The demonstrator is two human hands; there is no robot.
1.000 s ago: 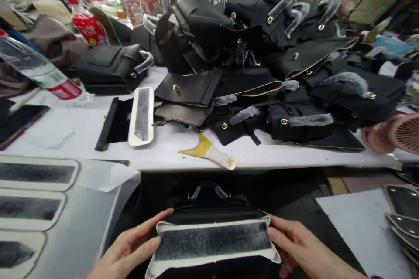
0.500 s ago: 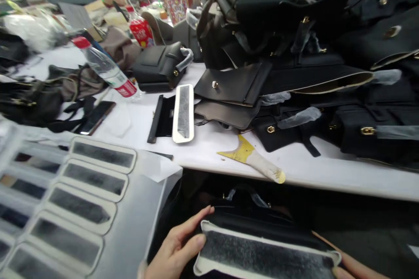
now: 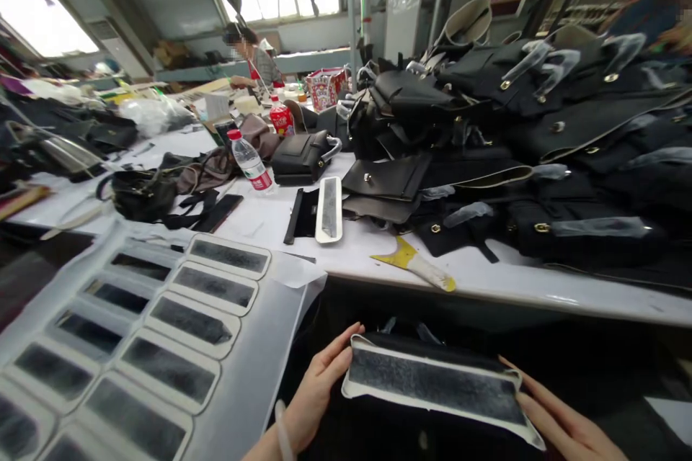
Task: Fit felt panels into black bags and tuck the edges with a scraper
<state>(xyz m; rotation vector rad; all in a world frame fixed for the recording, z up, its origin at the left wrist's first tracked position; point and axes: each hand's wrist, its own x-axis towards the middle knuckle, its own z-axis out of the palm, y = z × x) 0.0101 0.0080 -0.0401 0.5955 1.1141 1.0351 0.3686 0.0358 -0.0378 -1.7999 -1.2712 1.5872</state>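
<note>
Low in the view I hold a black handbag (image 3: 411, 421) with its base turned up toward me. Across that base lies a dark panel (image 3: 427, 378) with a pale cream border whose corners stick out. My left hand (image 3: 321, 382) grips the bag's left end, fingers along the far side and thumb at the panel's edge. At the other end my right hand (image 3: 556, 410) is closed on the bag, its thumb by the panel's right corner. A handle wrapped in clear plastic (image 3: 427, 333) shows behind the bag.
Similar cream-edged panels (image 3: 216, 284) lie in rows on a sheet at left; one loose panel (image 3: 329, 210) is on the white table (image 3: 513, 277). A yellow-and-white scraper-like tool (image 3: 414, 263) lies near the table edge. Black bags (image 3: 459, 122) are heaped behind. A water bottle (image 3: 249, 162) leans there. Another person (image 3: 254, 61) works farther back.
My view has tilted up and shows more of the room. The bag stays between both hands, with its base and panel seen more fully and more of the right hand in view.
</note>
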